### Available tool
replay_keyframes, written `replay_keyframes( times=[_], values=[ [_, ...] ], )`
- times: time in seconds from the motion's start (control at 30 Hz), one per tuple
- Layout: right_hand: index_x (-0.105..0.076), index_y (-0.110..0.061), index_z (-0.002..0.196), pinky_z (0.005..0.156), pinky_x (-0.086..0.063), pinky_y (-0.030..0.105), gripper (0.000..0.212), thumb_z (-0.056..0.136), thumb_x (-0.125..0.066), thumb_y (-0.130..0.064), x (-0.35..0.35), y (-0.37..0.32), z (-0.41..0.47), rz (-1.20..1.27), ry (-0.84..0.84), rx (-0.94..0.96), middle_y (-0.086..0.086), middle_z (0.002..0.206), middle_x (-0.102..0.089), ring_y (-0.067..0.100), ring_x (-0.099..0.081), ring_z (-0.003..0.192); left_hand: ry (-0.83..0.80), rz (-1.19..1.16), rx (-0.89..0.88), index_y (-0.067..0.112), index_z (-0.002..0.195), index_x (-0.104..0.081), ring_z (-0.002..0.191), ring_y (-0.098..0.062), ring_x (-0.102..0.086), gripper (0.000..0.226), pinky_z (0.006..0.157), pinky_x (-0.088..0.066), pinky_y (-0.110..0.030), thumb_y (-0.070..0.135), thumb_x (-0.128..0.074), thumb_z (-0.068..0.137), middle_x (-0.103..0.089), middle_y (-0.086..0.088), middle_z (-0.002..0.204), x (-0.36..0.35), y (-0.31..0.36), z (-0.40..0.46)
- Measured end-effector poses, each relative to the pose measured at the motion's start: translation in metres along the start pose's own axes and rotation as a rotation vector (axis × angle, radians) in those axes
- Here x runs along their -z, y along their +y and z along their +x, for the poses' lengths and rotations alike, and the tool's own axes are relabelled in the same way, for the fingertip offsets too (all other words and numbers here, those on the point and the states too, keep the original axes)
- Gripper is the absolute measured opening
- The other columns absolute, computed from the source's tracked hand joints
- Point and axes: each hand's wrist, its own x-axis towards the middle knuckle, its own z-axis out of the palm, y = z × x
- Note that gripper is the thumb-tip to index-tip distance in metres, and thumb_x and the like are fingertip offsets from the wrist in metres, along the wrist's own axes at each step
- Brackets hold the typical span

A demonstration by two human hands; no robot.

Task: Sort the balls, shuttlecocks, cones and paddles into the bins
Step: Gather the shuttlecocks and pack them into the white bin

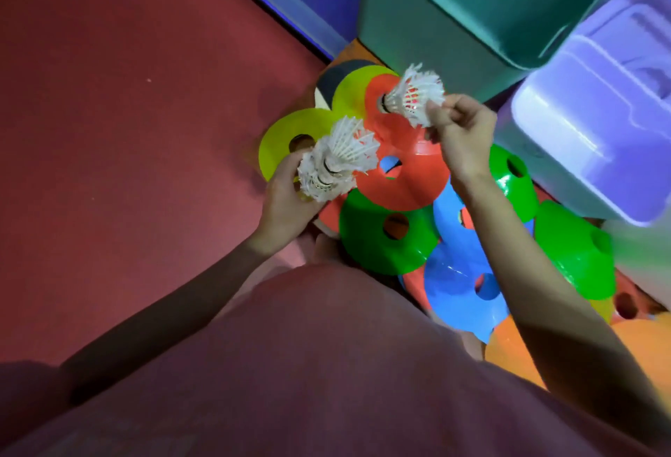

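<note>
A white feathered shuttlecock [414,97] with a dark-banded cork hangs above the red cone [399,162], pinched by its feather rim in the right hand [461,133]. The left hand [287,195] grips a nested stack of shuttlecocks [334,166]. Green, blue and yellow cones crowd the floor below, beside a teal bin [483,2] and a lavender bin [595,119].

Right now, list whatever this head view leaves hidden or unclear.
- Teal bin: seen from outside, top cut by the frame edge; contents hidden.
- Lilac bin: right side cut off and blurred; contents unreadable.
- Shuttlecocks in the left hand: nested stack, exact count unclear.
- Paddles: only a dark edge shows under the yellow cones.
- Balls: none visible; cones and the person's torso cover the floor.
</note>
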Motion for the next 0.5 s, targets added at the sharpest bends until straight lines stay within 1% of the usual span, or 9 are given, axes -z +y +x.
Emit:
replay_keyframes(
  times=[0.1, 0.17, 0.27, 0.33, 0.4, 0.5],
  values=[
    [-0.053, -0.016, 0.069, 0.046, -0.038, 0.017, 0.025, 0.089, -0.059, -0.002, 0.044, -0.016, -0.029, 0.136, 0.094, -0.03, -0.012, 0.045, -0.056, 0.002, -0.047, 0.04, -0.103, 0.041, -0.057, 0.014, 0.112, -0.058, 0.097, -0.017, -0.061, 0.053, 0.08, -0.053, -0.043, 0.031, -0.079, 0.067, -0.064, -0.008, 0.108, -0.02, 0.012, 0.011],
    [-0.055, -0.016, 0.067, 0.046, -0.037, 0.017, 0.026, 0.089, -0.058, -0.001, 0.066, -0.023, -0.044, 0.173, 0.103, -0.032, -0.011, 0.044, -0.054, 0.003, -0.045, 0.039, -0.175, 0.062, -0.069, 0.015, 0.115, -0.057, 0.099, -0.017, -0.061, 0.055, 0.081, -0.053, -0.045, 0.031, -0.076, 0.066, -0.062, -0.008, 0.11, -0.036, 0.017, 0.019],
    [-0.056, -0.014, 0.065, 0.045, -0.035, 0.017, 0.026, 0.088, -0.061, -0.004, 0.093, -0.026, -0.061, 0.168, 0.1, -0.072, -0.01, 0.044, -0.05, 0.005, -0.044, 0.038, -0.292, 0.106, -0.084, 0.014, 0.114, -0.056, 0.103, -0.023, -0.061, 0.059, 0.084, -0.053, -0.048, 0.039, -0.077, 0.065, -0.063, -0.008, 0.111, -0.063, 0.025, 0.03],
    [-0.056, -0.008, 0.068, 0.044, -0.035, 0.015, 0.021, 0.087, -0.063, -0.005, 0.108, -0.021, -0.07, 0.149, 0.123, -0.102, -0.009, 0.043, -0.049, 0.004, -0.045, 0.037, -0.349, 0.133, -0.126, 0.018, 0.116, -0.056, 0.104, -0.024, -0.061, 0.06, 0.084, -0.052, -0.05, 0.039, -0.078, 0.065, -0.062, -0.006, 0.113, -0.083, 0.035, 0.034],
    [-0.055, -0.005, 0.071, 0.043, -0.035, 0.014, 0.018, 0.087, -0.064, -0.004, 0.123, -0.012, -0.078, 0.138, 0.162, -0.114, -0.01, 0.042, -0.049, 0.002, -0.046, 0.036, -0.405, 0.175, -0.195, 0.017, 0.119, -0.056, 0.104, -0.023, -0.06, 0.061, 0.084, -0.051, -0.049, 0.038, -0.078, 0.066, -0.061, -0.004, 0.113, -0.104, 0.049, 0.035],
    [-0.053, -0.01, 0.07, 0.044, -0.036, 0.013, 0.021, 0.087, -0.065, -0.005, 0.149, 0.005, -0.09, 0.114, 0.264, -0.1, -0.012, 0.04, -0.051, -0.001, -0.047, 0.037, -0.531, 0.19, -0.263, 0.017, 0.118, -0.057, 0.102, -0.021, -0.06, 0.06, 0.085, -0.051, -0.045, 0.039, -0.075, 0.066, -0.062, -0.003, 0.112, -0.138, 0.072, 0.034]
  ],
)
